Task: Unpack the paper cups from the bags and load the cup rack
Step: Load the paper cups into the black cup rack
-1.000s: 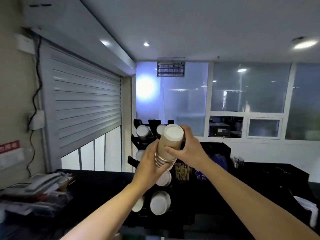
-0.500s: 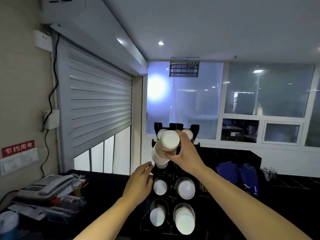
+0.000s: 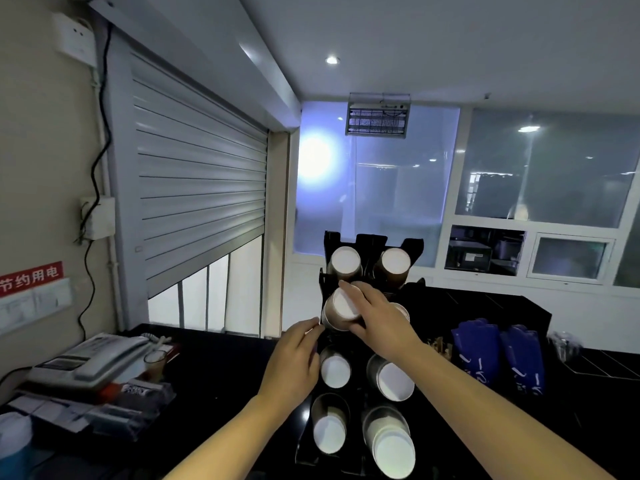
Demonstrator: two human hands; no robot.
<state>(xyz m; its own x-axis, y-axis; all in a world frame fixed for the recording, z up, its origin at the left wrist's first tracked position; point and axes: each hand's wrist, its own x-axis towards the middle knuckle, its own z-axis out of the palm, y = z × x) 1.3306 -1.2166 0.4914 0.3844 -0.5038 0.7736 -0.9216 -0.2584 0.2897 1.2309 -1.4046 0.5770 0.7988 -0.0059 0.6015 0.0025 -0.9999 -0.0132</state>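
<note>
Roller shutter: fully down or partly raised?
Partly raised: the shutter stops short, with glass panes showing below its bottom edge.

The right hand, gripping the cup stack, hides most of the paper cup beside it; the cup rack runs off the bottom edge.

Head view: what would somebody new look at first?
The right hand in the middle, gripping a cup stack at the second row of the black rack. White-bottomed cups poke out of the other slots, and a bright glare shines behind the rack.
</note>
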